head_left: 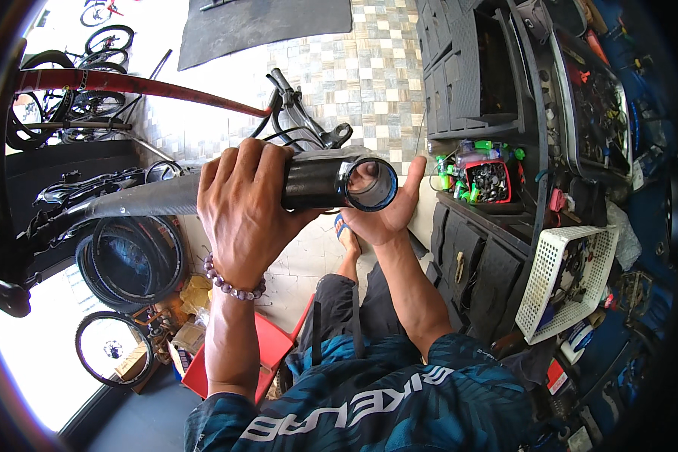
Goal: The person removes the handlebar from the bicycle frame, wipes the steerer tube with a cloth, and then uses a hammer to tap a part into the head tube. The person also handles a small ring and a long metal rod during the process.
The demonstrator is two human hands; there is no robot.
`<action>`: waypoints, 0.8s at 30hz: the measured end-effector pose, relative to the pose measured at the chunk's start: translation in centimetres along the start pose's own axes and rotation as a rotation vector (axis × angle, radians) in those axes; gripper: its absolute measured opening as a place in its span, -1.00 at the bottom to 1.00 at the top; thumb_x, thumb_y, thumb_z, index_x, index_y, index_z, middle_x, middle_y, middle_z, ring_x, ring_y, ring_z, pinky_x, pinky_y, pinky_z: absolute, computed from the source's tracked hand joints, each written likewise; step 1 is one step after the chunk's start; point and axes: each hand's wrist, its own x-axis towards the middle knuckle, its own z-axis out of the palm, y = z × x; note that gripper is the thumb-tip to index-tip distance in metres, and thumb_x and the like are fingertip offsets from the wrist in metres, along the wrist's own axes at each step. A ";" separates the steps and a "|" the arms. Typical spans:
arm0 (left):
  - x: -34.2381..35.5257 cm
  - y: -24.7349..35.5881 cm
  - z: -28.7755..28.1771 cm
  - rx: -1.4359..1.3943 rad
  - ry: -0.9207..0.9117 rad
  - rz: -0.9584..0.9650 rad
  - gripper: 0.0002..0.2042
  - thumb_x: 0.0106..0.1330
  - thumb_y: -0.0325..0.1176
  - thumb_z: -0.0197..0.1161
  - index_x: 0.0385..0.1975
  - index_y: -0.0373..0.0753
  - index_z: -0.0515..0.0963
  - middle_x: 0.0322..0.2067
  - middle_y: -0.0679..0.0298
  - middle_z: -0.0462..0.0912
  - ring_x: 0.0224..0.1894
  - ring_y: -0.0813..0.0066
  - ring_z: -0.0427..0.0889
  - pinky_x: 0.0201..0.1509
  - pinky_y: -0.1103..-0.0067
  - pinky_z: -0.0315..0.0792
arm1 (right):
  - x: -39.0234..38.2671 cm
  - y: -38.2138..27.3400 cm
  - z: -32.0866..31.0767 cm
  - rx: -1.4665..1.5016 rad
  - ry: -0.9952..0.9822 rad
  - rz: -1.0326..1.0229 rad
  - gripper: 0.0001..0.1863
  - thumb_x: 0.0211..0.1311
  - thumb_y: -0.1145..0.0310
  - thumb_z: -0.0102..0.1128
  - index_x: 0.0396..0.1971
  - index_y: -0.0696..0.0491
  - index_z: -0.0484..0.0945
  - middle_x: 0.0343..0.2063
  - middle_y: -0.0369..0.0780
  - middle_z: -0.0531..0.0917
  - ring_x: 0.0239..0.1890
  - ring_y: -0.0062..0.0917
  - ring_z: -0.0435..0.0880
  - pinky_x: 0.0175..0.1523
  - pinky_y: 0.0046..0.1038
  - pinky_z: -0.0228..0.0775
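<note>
Black tube (313, 184): we have it crosswise in front of us, above the tiled floor (388, 53), its round open end (373, 198) toward our right.
Left hand (241, 192): wrapped over the tube from above, holding it firmly, as we judge; the fingers' far side is hidden.
Right hand (390, 218): just behind and below the open end, thumb spread away; we cannot tell whether its hidden fingers grip or only support.
Slip risk: if our left hold loosened and the right were only resting, the tube could roll or drop.
Open end risk: a finger pushed inside could be scraped should the rim prove sharp.
Bracelet (233, 288): beaded, on our left wrist; it might scratch the tube or snag if the wrist slid along it.
Knock risk: swinging the tube rightward could hit the red bin (491, 200) of small parts or the green bottles (444, 181) beside it, scattering them.
White basket (533, 290): tilted, farther to our right, its contents liable to spill if bumped.
</note>
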 end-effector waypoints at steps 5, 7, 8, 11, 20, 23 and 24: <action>-0.3 0.0 -0.3 -0.007 -0.021 -0.004 -0.35 -0.33 -0.10 0.74 -0.14 -0.10 0.62 -0.21 0.30 0.61 -0.06 0.20 0.64 0.03 0.26 0.44 | -0.6 1.1 -1.0 -0.153 -0.019 -0.062 0.22 0.25 -0.76 -0.38 0.22 0.16 0.64 0.25 -0.09 0.65 0.37 -0.23 0.50 0.50 0.01 0.21; -0.2 0.1 -0.3 -0.014 -0.025 -0.007 -0.36 -0.34 -0.13 0.74 -0.14 -0.10 0.62 -0.21 0.30 0.61 -0.06 0.20 0.64 0.04 0.26 0.44 | -0.7 1.3 -1.8 -0.274 -0.094 -0.079 0.22 0.26 -0.74 -0.45 0.25 0.12 0.63 0.29 -0.11 0.63 0.38 -0.26 0.51 0.53 0.00 0.18; -0.2 0.1 -0.3 -0.012 -0.019 -0.007 -0.35 -0.34 -0.13 0.74 -0.14 -0.10 0.62 -0.21 0.30 0.61 -0.06 0.20 0.64 0.05 0.26 0.44 | -0.7 1.3 -2.2 -0.381 -0.131 -0.120 0.22 0.27 -0.74 -0.49 0.26 0.11 0.63 0.30 -0.12 0.62 0.38 -0.27 0.51 0.54 0.00 0.17; -0.1 0.2 -0.2 0.021 -0.019 -0.005 -0.33 -0.35 -0.12 0.74 -0.12 -0.11 0.63 -0.19 0.30 0.63 -0.05 0.19 0.64 0.06 0.27 0.43 | -1.9 2.1 -3.1 -0.490 0.271 -0.188 0.27 0.09 -0.84 -0.39 0.05 0.14 0.71 0.03 -0.10 0.77 0.07 -0.28 0.73 0.22 -0.12 0.56; 0.0 0.6 0.1 0.087 -0.037 -0.003 -0.27 -0.34 0.04 0.75 -0.07 -0.11 0.64 -0.14 0.29 0.70 -0.05 0.18 0.67 0.10 0.25 0.46 | -1.3 1.0 -5.2 -0.364 -0.089 -0.105 0.38 0.12 -0.84 -0.57 0.53 0.09 0.34 0.46 -0.05 0.45 0.47 -0.22 0.43 0.56 0.01 0.21; 0.2 0.5 0.4 0.095 -0.017 0.003 -0.27 -0.32 0.07 0.74 -0.07 -0.10 0.65 -0.13 0.29 0.70 -0.04 0.16 0.67 0.14 0.23 0.45 | -1.2 0.9 -5.0 -0.580 0.037 -0.064 0.34 0.13 -0.82 -0.53 0.57 0.01 0.30 0.57 -0.09 0.28 0.54 -0.26 0.32 0.58 -0.04 0.17; 0.1 0.5 0.4 0.097 -0.018 0.004 -0.27 -0.32 0.08 0.73 -0.07 -0.10 0.65 -0.13 0.29 0.70 -0.04 0.16 0.67 0.14 0.23 0.45 | -1.0 1.0 -5.0 -0.631 -0.016 -0.066 0.33 0.13 -0.82 -0.51 0.58 0.01 0.29 0.57 -0.10 0.27 0.55 -0.27 0.30 0.58 -0.04 0.16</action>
